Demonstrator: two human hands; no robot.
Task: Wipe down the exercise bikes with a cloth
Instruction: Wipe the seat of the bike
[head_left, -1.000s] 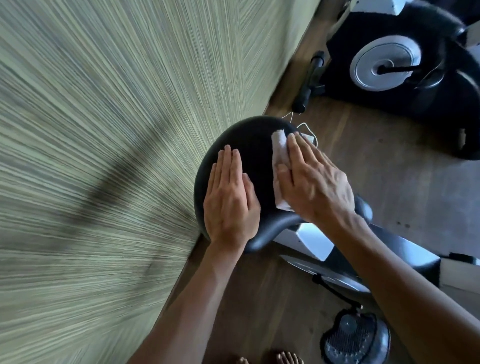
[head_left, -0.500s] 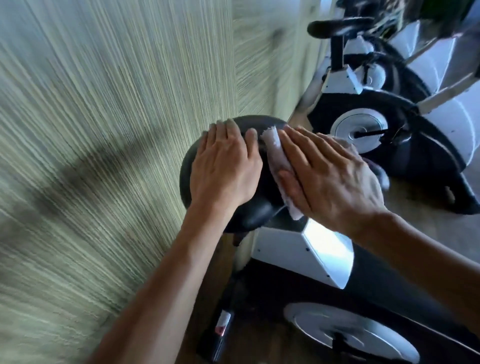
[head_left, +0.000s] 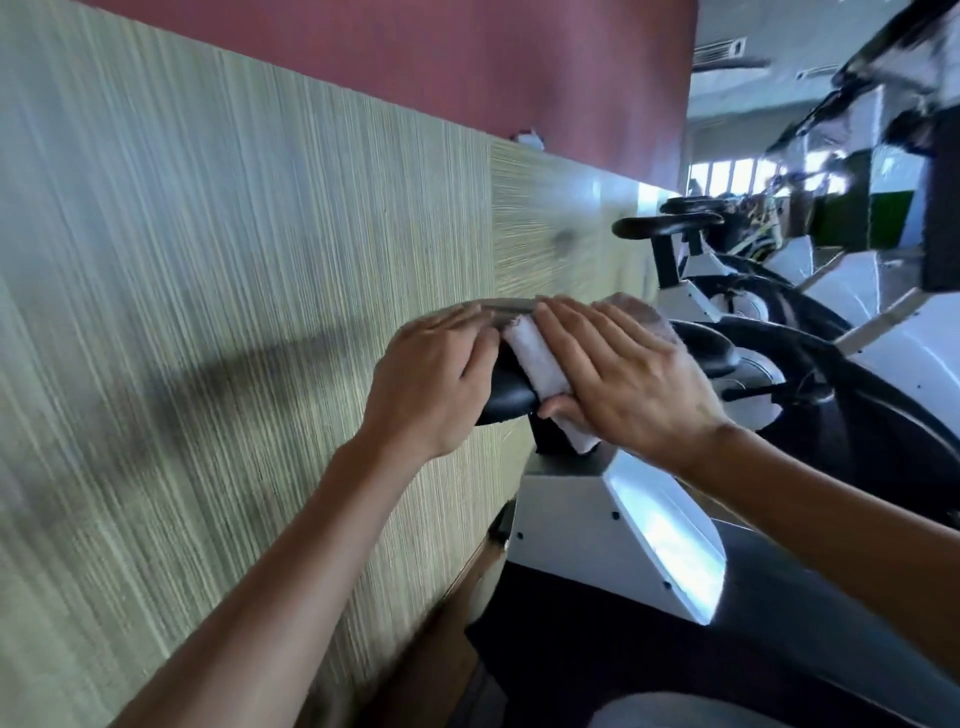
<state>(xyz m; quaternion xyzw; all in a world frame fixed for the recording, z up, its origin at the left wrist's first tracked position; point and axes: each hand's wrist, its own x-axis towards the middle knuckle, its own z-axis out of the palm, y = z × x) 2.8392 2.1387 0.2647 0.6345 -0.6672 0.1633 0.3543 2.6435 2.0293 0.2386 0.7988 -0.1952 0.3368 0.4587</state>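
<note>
Beside striped green wall panelling, I am pressing my flat right hand (head_left: 631, 376) on the folded white cloth (head_left: 540, 371) across the black padded saddle (head_left: 506, 397), my open left hand (head_left: 434, 382) steadying its wall side.

Two hands (head_left: 431, 384), one cloth (head_left: 540, 369), and perhaps three bike saddles (head_left: 506, 397).
</note>
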